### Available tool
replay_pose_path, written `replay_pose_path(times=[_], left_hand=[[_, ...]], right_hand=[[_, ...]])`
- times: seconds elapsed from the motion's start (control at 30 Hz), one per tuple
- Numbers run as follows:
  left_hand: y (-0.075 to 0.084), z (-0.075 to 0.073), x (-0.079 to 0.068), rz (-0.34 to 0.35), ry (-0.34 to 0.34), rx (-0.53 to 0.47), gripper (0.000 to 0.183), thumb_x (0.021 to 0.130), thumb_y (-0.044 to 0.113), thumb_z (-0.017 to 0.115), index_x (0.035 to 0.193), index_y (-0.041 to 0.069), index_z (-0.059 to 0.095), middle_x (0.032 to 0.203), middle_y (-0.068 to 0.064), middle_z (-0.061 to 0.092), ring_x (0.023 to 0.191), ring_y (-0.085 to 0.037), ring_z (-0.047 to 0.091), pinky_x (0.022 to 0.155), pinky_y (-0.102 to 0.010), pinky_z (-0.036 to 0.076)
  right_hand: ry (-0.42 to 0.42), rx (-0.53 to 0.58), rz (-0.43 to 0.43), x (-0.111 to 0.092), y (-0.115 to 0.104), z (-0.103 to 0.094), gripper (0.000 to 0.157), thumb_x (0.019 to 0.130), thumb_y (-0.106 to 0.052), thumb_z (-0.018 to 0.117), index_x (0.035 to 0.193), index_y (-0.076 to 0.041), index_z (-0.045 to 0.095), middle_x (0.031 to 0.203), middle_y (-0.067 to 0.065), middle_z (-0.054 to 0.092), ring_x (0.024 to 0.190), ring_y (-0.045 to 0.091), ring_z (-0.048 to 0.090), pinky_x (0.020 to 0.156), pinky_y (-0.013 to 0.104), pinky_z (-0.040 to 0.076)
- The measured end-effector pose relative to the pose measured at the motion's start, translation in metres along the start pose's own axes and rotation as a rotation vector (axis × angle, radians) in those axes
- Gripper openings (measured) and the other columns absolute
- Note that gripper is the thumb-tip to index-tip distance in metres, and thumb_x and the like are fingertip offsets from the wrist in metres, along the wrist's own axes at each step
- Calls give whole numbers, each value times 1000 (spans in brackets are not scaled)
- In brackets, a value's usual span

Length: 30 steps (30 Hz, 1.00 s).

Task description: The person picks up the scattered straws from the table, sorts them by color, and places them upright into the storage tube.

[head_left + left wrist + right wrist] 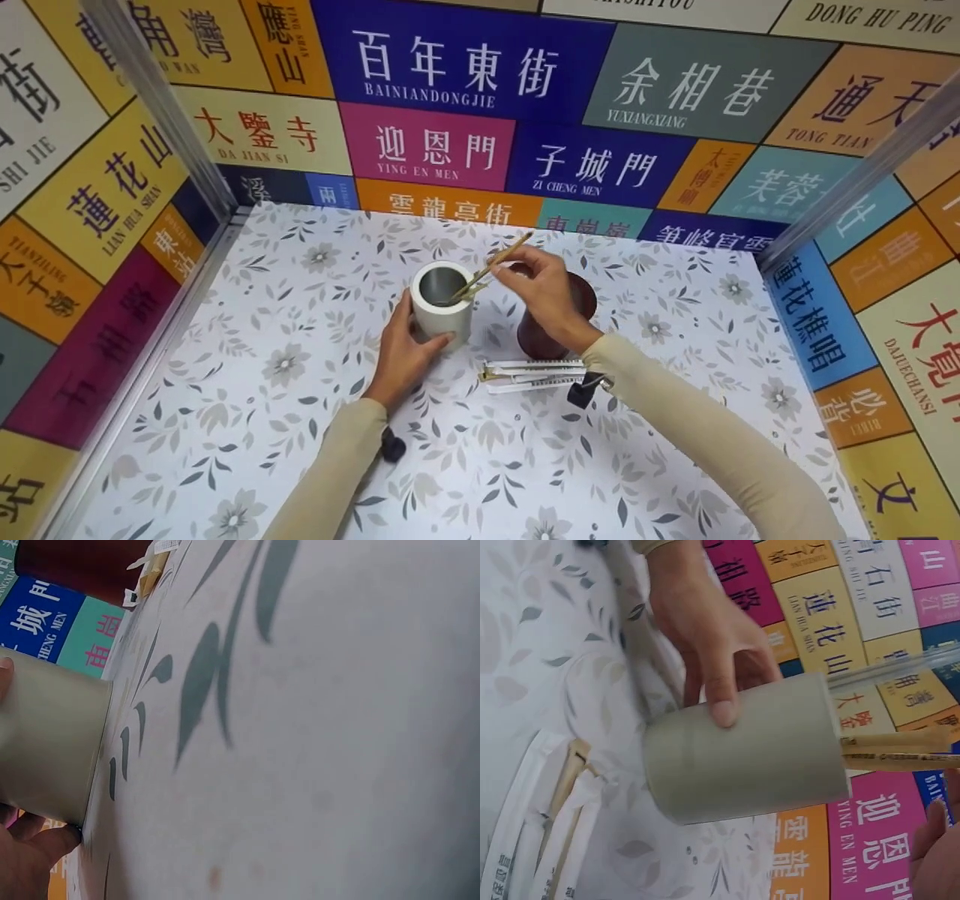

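Observation:
A pale grey-green cylindrical holder with a white rim stands on the patterned table. My left hand grips its side, thumb across the front, as the right wrist view also shows on the holder. My right hand is up at the right of the rim, pinching slim yellow-brown sticks by their upper end. Their lower ends slant into the holder's mouth. Dark print runs along the sticks in the right wrist view. Behind my right wrist stands a dark red-brown vessel, partly hidden.
Several white paper packets with light wood showing lie on the table in front of the dark vessel. Panels with street-name lettering wall the table at the back and both sides. A floral cloth covers the tabletop.

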<state>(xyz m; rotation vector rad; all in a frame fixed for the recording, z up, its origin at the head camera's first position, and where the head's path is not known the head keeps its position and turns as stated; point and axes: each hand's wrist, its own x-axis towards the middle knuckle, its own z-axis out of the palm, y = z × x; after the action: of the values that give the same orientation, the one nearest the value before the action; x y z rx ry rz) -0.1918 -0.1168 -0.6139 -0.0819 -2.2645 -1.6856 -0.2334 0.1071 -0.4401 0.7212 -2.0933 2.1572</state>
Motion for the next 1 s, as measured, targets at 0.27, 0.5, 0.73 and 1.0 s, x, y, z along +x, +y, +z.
replay_pose_path(times=[0.27, 0.5, 0.73, 1.0], left_hand=[[0, 2, -1, -33, -13, -2, 114, 76, 36, 90, 163, 14, 20, 162, -1, 33, 140, -24, 45, 116, -39, 37], [-1, -2, 0, -14, -5, 14, 113, 75, 39, 90, 163, 23, 20, 161, -1, 35, 139, -25, 46, 115, -42, 38], [2, -3, 0, -4, -15, 38, 109, 77, 32, 90, 162, 22, 21, 160, -3, 37, 137, -28, 48, 113, -46, 40], [1, -2, -1, -5, -13, 35, 109, 78, 28, 89, 162, 19, 21, 161, -4, 35, 139, -28, 46, 114, -45, 39]], right_hand=[[-141, -160, 4, -11, 13, -6, 21, 91, 5, 70, 108, 17, 68, 107, 31, 69, 95, 46, 66, 82, 44, 56], [-156, -250, -124, -35, 7, -6, 19, 89, 7, 71, 108, 12, 70, 107, 30, 67, 99, 31, 65, 84, 52, 54], [-181, -356, -260, -73, 18, -5, 23, 81, 13, 75, 102, 4, 72, 102, 26, 69, 95, 36, 65, 87, 22, 51], [-189, -333, -176, -114, 56, -25, 24, 82, 14, 74, 103, 3, 73, 102, 27, 69, 93, 45, 64, 83, 31, 57]])
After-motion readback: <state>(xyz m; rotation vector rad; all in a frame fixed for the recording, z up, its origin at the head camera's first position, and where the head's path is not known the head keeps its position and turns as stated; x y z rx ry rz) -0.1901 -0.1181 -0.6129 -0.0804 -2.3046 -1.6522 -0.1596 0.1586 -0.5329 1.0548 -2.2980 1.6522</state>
